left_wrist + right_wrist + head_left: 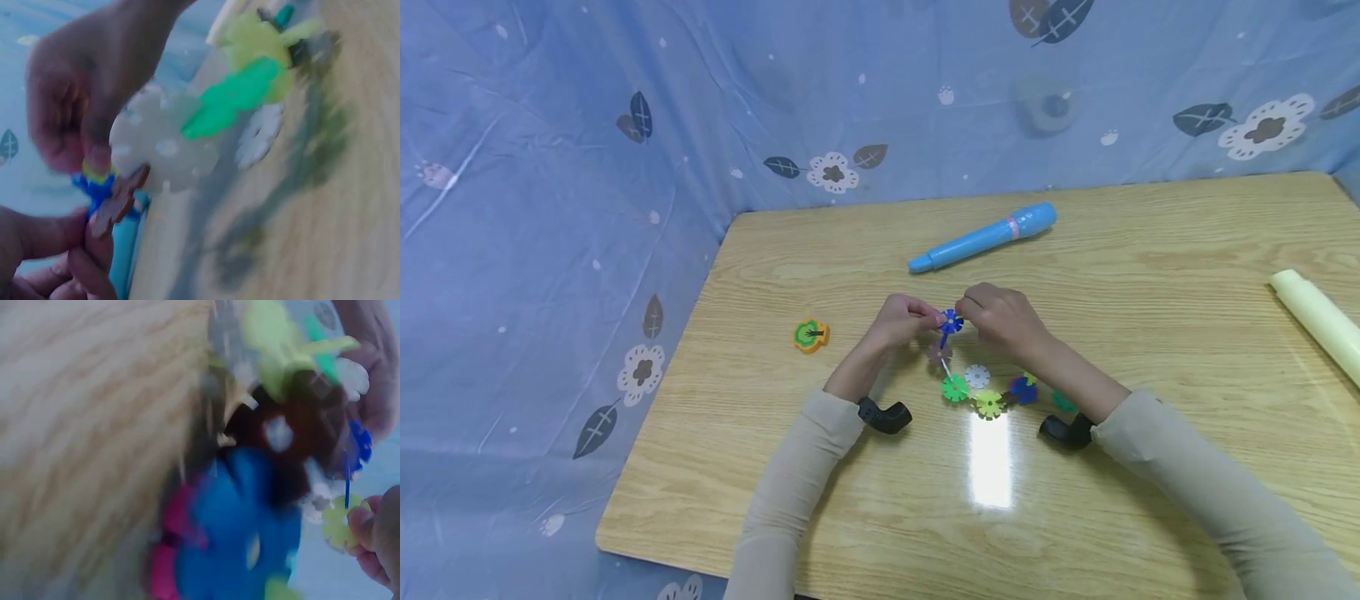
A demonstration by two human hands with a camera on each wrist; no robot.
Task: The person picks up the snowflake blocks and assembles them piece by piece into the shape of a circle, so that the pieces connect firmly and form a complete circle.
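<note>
My left hand (904, 321) pinches a blue notched plastic disc (951, 322) between thumb and fingers. Close beside it, my right hand (1002, 317) pinches a yellow disc (338, 523), whose edge meets the blue one. From the blue disc hangs a linked chain: a brown disc (119, 203), a white disc (147, 147), a green disc (955, 388) and a yellow disc (990, 405). Farther along come a dark brown disc (294, 434) and a blue disc (234, 519) with pink behind it. The right wrist view is blurred.
A loose white disc (977, 377) lies inside the chain's curve. A green disc (1063, 402) shows beneath my right forearm. Behind my hands lies a blue marker-shaped object (981, 243). An orange piece with a tree picture (811, 335) is at left, a pale yellow tube (1318, 321) at right.
</note>
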